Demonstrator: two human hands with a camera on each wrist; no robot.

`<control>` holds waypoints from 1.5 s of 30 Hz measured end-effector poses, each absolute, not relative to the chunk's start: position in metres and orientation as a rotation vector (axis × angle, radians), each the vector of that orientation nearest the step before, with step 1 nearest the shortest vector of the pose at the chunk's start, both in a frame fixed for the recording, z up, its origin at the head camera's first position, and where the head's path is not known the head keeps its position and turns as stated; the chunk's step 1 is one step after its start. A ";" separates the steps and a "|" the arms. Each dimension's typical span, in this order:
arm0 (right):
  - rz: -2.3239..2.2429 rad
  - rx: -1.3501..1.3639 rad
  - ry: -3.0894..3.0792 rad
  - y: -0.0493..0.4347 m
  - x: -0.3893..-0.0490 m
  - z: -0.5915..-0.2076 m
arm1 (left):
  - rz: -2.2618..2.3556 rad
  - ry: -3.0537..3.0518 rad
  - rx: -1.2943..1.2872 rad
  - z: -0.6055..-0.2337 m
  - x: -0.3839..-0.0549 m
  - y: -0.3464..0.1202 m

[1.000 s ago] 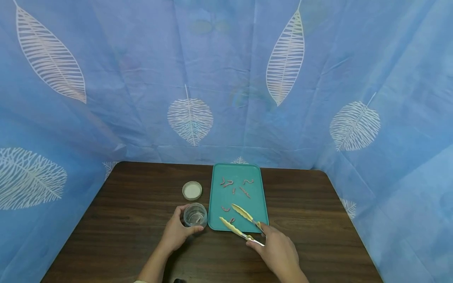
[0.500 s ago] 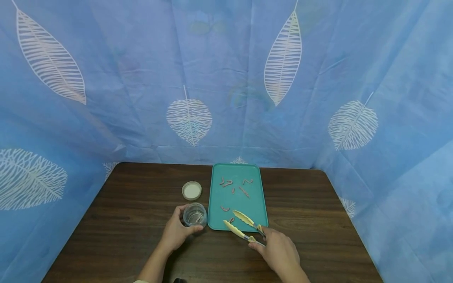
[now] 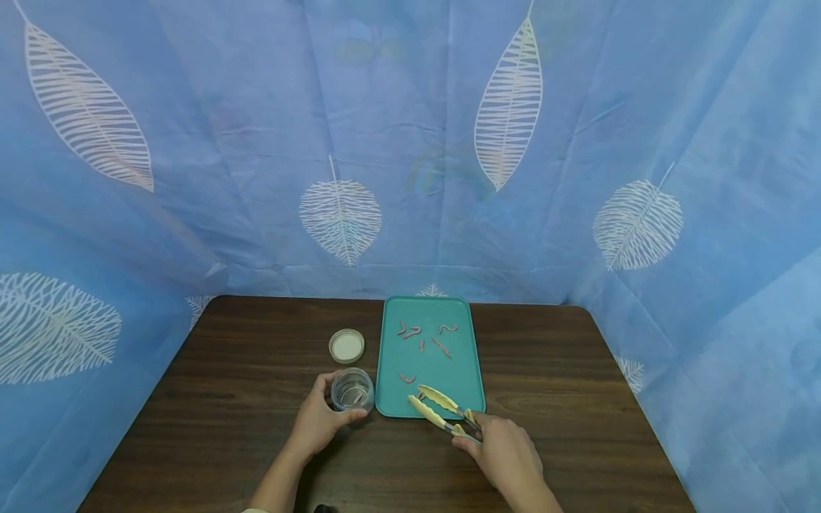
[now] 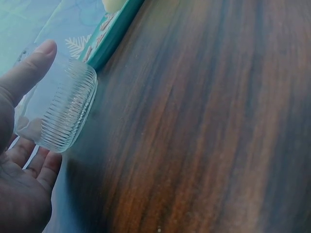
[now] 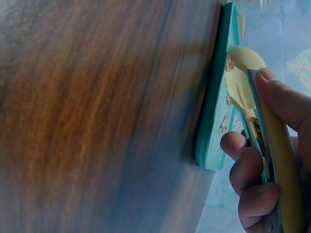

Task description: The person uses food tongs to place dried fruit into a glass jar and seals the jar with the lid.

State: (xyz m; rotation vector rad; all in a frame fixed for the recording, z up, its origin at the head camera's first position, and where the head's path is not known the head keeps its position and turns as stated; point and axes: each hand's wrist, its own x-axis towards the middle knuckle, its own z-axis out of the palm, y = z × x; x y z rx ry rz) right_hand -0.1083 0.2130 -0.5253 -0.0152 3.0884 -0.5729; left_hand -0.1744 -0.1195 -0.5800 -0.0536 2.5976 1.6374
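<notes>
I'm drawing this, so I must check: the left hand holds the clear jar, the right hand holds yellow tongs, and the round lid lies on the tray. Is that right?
No, the round lid isn't on the tray: the head view shows it on the brown table, beside the tray. The left hand does hold the clear jar, and the right hand yellow tongs.

A dark brown table (image 3: 577,370) with streaky wood grain and rounded far corners fills the lower part of the head view. Behind it and along both sides hangs a creased blue cloth (image 3: 410,107) printed with white leaves: a long leaf (image 3: 90,107) at upper left, another long one right of centre, a rounder leaf (image 3: 341,221) between them and lower, and more toward either side. At the bottom edge, a black object (image 3: 324,509) shows only in part, too little to identify.
</notes>
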 end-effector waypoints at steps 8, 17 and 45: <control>-0.586 -0.029 3.137 0.215 -0.110 -0.526 | 1.633 2.598 -0.061 -0.579 -0.173 -0.120; -0.660 -0.004 3.147 0.214 -0.111 -0.520 | 1.646 2.614 -0.048 -0.582 -0.174 -0.119; -0.584 -0.321 3.249 0.145 -0.118 -0.489 | 1.641 2.625 -0.062 -0.586 -0.176 -0.118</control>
